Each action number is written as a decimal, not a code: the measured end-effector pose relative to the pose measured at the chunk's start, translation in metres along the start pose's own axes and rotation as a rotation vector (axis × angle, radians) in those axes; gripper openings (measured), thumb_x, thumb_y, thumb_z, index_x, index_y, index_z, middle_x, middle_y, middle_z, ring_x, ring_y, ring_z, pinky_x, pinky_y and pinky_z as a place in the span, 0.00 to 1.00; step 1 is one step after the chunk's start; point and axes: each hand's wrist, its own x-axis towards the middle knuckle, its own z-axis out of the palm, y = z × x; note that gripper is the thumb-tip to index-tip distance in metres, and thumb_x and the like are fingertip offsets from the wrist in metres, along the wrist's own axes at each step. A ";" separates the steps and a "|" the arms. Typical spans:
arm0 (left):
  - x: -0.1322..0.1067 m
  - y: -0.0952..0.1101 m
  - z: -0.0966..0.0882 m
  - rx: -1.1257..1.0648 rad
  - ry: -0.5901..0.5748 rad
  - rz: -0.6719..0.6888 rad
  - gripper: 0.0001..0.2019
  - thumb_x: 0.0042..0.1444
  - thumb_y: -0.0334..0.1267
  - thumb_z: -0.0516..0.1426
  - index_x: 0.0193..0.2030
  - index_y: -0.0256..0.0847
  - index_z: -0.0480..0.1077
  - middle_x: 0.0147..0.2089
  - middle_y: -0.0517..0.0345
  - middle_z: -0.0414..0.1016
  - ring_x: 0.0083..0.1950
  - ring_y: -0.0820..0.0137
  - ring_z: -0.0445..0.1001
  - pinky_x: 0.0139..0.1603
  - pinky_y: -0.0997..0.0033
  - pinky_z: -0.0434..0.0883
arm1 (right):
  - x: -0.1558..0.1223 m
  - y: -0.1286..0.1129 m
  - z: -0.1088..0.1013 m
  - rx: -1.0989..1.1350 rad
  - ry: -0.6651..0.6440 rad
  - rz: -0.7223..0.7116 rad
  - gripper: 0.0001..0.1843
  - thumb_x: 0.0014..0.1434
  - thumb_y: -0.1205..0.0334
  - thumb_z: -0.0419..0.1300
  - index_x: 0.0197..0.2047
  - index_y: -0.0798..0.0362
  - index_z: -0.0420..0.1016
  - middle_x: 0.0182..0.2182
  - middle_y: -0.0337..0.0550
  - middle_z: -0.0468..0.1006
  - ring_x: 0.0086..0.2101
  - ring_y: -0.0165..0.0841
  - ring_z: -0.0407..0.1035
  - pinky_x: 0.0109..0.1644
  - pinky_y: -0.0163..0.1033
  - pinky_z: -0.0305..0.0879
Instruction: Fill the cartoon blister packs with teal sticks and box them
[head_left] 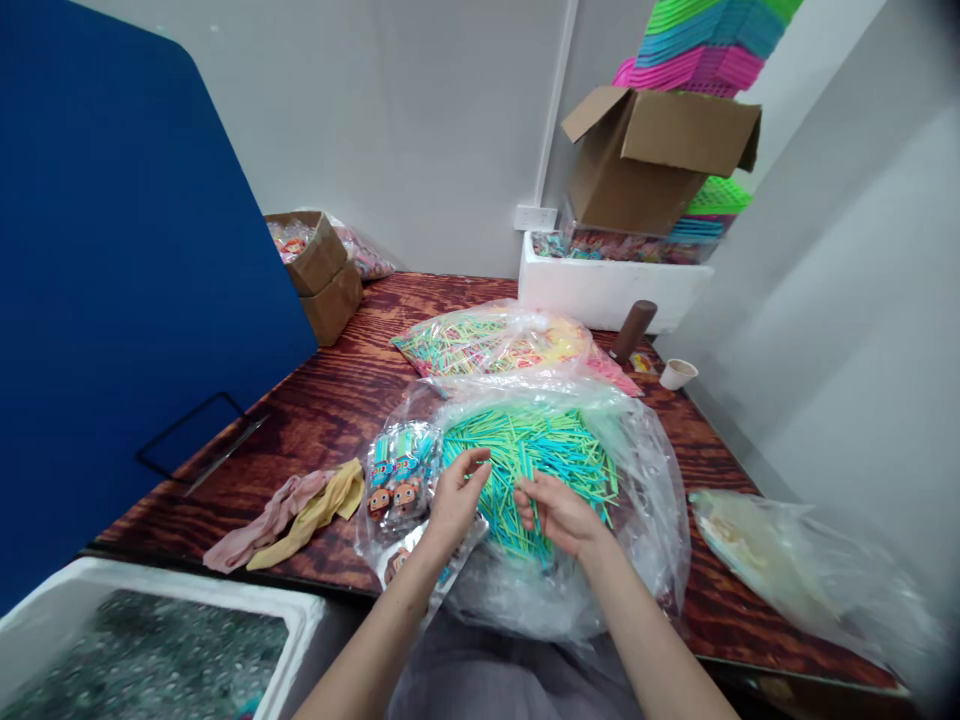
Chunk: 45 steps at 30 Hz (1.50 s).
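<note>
Thin green and blue sticks [566, 435] lie heaped in an open clear plastic bag [652, 470] in front of me. Over the left part of the heap is my left hand [456, 495], its thumb and bent fingers apart with nothing visible between them. My right hand [559, 510] is closed, fingertips pinched on a few sticks [526, 465] that point up from the heap. Shiny packets with a brown cartoon face [405, 475] rest at the bag's left edge. Another such packet [396, 562] lies partly hidden behind my left forearm.
Behind stands a second stick-filled bag [480, 340]. A pink and a yellow cloth [322, 510] lie left. A white foam box [300, 620] sits below the table edge. A brown cylinder [634, 330], paper cup [678, 374] and plastic bag [795, 560] are right; a blue panel [150, 300] stands left.
</note>
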 end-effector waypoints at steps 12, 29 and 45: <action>-0.039 -0.001 0.029 0.284 -0.195 0.034 0.15 0.63 0.42 0.51 0.46 0.43 0.78 0.37 0.54 0.80 0.40 0.64 0.77 0.41 0.67 0.70 | -0.041 0.061 0.024 0.118 -0.134 0.140 0.24 0.46 0.49 0.73 0.35 0.52 0.66 0.22 0.33 0.70 0.20 0.25 0.65 0.24 0.31 0.61; -0.097 -0.037 -0.054 0.717 0.084 0.380 0.10 0.65 0.35 0.52 0.47 0.41 0.74 0.48 0.48 0.77 0.51 0.60 0.73 0.52 0.57 0.69 | -0.055 0.074 -0.001 -0.547 0.298 -0.472 0.11 0.65 0.52 0.54 0.42 0.50 0.70 0.36 0.40 0.76 0.41 0.37 0.71 0.51 0.39 0.62; -0.091 0.015 0.016 0.607 -0.358 0.469 0.32 0.67 0.41 0.49 0.74 0.44 0.39 0.73 0.45 0.53 0.74 0.60 0.51 0.69 0.50 0.59 | -0.059 0.083 -0.004 -0.447 0.248 -0.540 0.16 0.63 0.49 0.57 0.46 0.50 0.73 0.44 0.47 0.79 0.46 0.41 0.73 0.52 0.42 0.67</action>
